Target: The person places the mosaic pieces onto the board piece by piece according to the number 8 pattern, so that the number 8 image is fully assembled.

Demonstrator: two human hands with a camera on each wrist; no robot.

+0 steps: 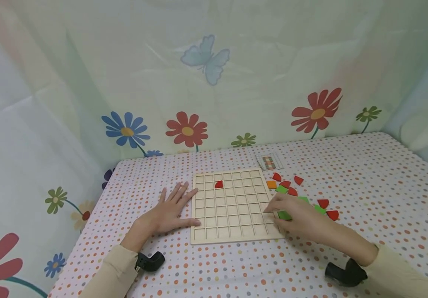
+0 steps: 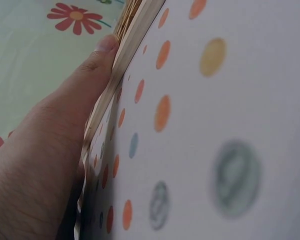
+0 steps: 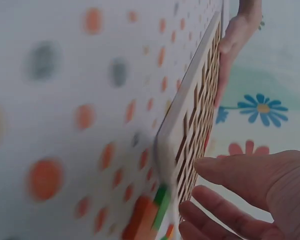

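Observation:
A square wooden grid board (image 1: 223,211) lies on the table, with one red quarter-circle piece (image 1: 219,184) in a cell of an upper row. My left hand (image 1: 170,209) rests at its left side, fingers spread, with thumb and fingertips on the frame. In the left wrist view the thumb (image 2: 85,82) lies along the board's edge. Over the right edge, my right hand (image 1: 297,215) hovers with fingers bent loosely. A gap shows between the thumb and fingers in the right wrist view, and no piece is visible there. Below that hand is a green piece (image 1: 284,215).
Right of the board are scattered red quarter-circle pieces (image 1: 298,180), green pieces (image 1: 320,210) and an orange square (image 1: 271,184). A patterned card (image 1: 269,162) lies behind them. The dotted cloth (image 1: 214,269) covers the table, and a flowered curtain (image 1: 143,74) hangs behind.

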